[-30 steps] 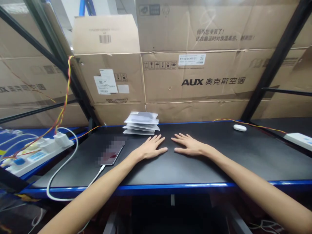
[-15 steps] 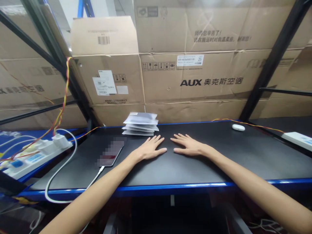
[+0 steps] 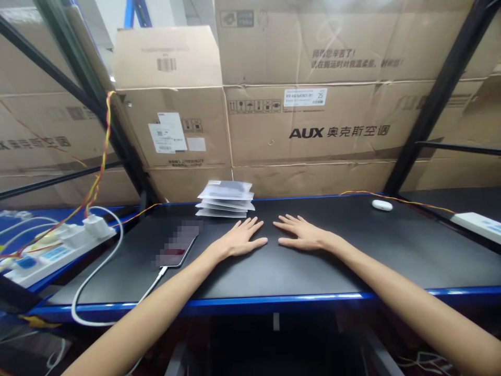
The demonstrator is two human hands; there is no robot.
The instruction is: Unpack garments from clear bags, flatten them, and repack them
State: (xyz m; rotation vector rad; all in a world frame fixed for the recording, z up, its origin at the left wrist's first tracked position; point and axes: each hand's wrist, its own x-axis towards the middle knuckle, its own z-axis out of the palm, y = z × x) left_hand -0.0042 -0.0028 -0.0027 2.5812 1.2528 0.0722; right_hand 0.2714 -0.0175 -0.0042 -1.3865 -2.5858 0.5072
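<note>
My left hand [image 3: 241, 237] lies flat on the black tabletop [image 3: 297, 274], palm down with fingers spread, holding nothing. Facing it across a small gap, my right hand [image 3: 300, 233] rests the same way, also with nothing in it. Just behind my left hand is a stack of thin whitish packets [image 3: 226, 199], several of them piled unevenly. To the left of my left hand lies a phone [image 3: 179, 249], partly blurred out, with a white cable [image 3: 154, 284] plugged into its near end; my left forearm crosses over that cable.
A white power strip [image 3: 58, 253] with plugs sits at the left, another power strip [image 3: 479, 225] at the right. A small white case [image 3: 382, 205] lies back right by a red-yellow wire [image 3: 420, 203]. Cardboard [image 3: 313, 151] walls the back between black posts [image 3: 425, 109].
</note>
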